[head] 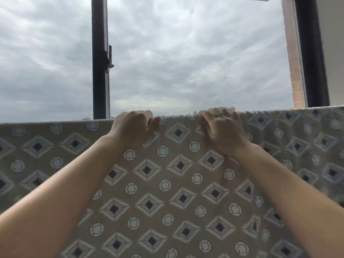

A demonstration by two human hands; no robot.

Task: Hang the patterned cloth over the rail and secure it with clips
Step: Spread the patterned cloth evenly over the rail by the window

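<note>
Tan cloth with blue-white diamonds and rings drapes flat; your left hand and right hand clamp curled fingers over its top edge.

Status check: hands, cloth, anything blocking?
Left hand and right hand both gripping top edge of patterned cloth. Cloth draped full width, rail hidden under it. No clips in view. Nothing in the way.
</note>
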